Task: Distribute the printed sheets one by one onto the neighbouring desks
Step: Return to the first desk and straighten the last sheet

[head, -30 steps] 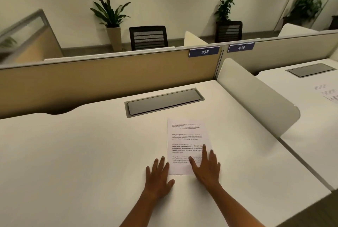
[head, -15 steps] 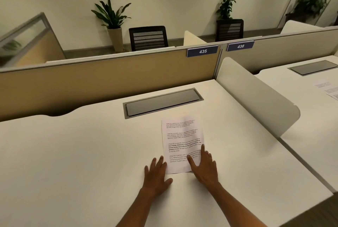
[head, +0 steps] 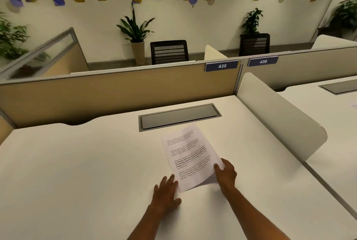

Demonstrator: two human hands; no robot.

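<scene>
A printed sheet (head: 188, 154) with several paragraphs of black text is tilted and lifted off the white desk (head: 87, 162), its near right part raised with a shadow under it. My right hand (head: 226, 174) pinches the sheet's near right edge, thumb on top and fingers beneath. My left hand (head: 166, 193) lies flat on the desk with straight fingers, its fingertips touching the sheet's near left corner. Another printed sheet (head: 354, 106) shows at the right edge on the neighbouring desk (head: 318, 104).
A grey cable tray lid (head: 179, 117) is set into the desk behind the sheet. A white curved divider (head: 280, 116) separates the two desks. A tan partition (head: 116, 92) with labels 435 and 436 runs along the back; chairs and plants stand beyond.
My right hand went from pressing flat on the sheet to pinching its right edge and lifting it. The sheet has turned and risen. My left hand stayed flat on the desk.
</scene>
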